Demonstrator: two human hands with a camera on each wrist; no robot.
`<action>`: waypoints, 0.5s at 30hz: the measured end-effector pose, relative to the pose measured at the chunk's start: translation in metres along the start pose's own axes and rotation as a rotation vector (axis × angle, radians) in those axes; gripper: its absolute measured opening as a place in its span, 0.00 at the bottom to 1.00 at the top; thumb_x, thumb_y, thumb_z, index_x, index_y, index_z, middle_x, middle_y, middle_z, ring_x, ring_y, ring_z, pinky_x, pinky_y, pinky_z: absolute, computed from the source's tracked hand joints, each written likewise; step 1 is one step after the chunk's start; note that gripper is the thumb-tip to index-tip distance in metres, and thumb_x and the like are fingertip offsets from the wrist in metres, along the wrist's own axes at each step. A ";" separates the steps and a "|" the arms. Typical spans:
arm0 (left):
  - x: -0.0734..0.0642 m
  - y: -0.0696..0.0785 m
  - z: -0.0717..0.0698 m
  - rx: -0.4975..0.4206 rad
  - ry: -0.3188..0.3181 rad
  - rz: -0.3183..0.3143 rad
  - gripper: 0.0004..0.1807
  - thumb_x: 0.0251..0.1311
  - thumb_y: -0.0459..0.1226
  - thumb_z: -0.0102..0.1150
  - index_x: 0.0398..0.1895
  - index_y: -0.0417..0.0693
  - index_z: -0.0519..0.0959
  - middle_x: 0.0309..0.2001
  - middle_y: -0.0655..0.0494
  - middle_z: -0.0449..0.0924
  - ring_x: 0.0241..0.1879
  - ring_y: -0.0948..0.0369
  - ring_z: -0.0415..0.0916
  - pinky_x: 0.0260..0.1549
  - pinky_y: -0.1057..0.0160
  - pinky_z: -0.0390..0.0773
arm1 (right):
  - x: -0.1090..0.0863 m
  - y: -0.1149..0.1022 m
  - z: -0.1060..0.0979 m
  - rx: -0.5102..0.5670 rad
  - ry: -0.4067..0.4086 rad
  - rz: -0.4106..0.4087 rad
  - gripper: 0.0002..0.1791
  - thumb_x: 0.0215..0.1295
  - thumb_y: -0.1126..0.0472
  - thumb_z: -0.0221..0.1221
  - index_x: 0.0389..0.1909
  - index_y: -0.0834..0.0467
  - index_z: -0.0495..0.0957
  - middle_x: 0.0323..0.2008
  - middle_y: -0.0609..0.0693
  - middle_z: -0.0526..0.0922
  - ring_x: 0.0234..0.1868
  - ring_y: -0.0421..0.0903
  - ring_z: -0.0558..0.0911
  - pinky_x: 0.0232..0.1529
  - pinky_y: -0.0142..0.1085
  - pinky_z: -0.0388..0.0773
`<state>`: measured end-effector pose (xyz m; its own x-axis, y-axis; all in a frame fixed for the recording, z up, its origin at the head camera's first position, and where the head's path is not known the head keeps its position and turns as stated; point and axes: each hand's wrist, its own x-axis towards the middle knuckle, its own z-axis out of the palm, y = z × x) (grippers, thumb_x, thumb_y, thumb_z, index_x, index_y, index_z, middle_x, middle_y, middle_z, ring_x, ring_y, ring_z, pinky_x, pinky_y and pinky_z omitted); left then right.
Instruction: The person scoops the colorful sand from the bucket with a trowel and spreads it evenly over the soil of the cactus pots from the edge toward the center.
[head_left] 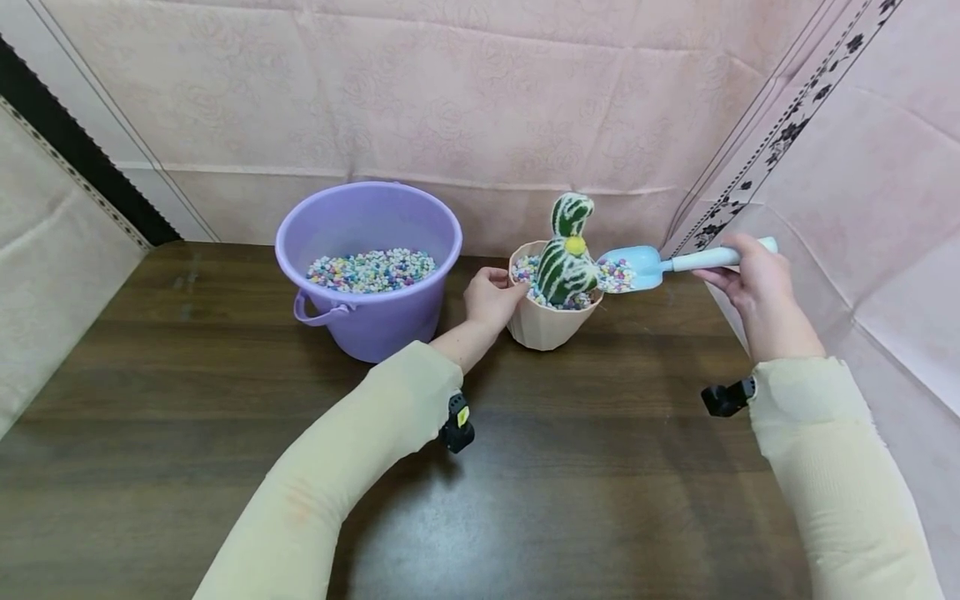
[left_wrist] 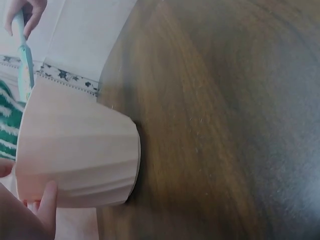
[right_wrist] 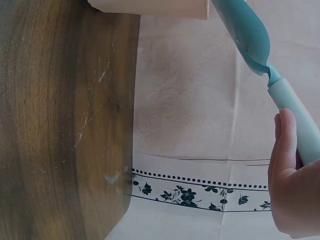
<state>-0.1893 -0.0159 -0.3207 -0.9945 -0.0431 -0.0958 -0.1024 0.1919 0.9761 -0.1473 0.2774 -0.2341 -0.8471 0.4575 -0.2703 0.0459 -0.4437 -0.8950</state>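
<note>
My right hand (head_left: 757, 271) grips the pale handle of a light blue scoop (head_left: 637, 267), also seen in the right wrist view. Colored pebbles (head_left: 615, 276) lie in its blade, whose tip overlaps the right rim of a cream flowerpot (head_left: 550, 327). Inside that pot stands a green-and-white striped cactus (head_left: 564, 271) with a yellow flower, surrounded by more small pebbles. At the left, my left hand (head_left: 491, 298) pinches the pot's rim; in the left wrist view a finger (left_wrist: 48, 202) lies against the pot's ribbed outer wall.
A purple bucket (head_left: 375, 321) partly filled with colored pebbles (head_left: 371, 271) stands left of the pot, its handle hanging at the front. Everything rests on a dark wooden table (head_left: 600, 500). Patterned pale cloth (head_left: 480, 100) rises behind and along both sides.
</note>
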 end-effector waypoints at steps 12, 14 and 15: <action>0.009 -0.002 -0.005 0.004 0.049 0.010 0.17 0.58 0.39 0.61 0.47 0.39 0.77 0.45 0.44 0.82 0.46 0.54 0.79 0.45 0.61 0.81 | -0.004 0.000 0.002 0.013 -0.022 -0.021 0.09 0.57 0.72 0.57 0.31 0.61 0.65 0.26 0.53 0.73 0.25 0.47 0.83 0.29 0.42 0.85; 0.007 -0.002 -0.005 -0.005 0.037 -0.008 0.17 0.58 0.40 0.61 0.47 0.39 0.76 0.45 0.44 0.81 0.46 0.54 0.79 0.45 0.61 0.81 | -0.005 -0.001 0.004 0.007 -0.027 -0.033 0.09 0.57 0.72 0.57 0.30 0.61 0.65 0.26 0.53 0.72 0.24 0.47 0.84 0.29 0.41 0.85; 0.006 -0.002 -0.005 -0.017 0.028 -0.015 0.18 0.58 0.40 0.60 0.48 0.39 0.76 0.45 0.44 0.81 0.45 0.54 0.80 0.44 0.61 0.82 | -0.006 -0.001 0.005 0.005 -0.029 -0.039 0.09 0.57 0.72 0.57 0.30 0.61 0.65 0.26 0.53 0.72 0.24 0.47 0.84 0.29 0.41 0.85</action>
<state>-0.1952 -0.0215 -0.3227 -0.9918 -0.0735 -0.1048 -0.1162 0.1740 0.9779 -0.1449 0.2710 -0.2296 -0.8633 0.4519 -0.2249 0.0102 -0.4299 -0.9028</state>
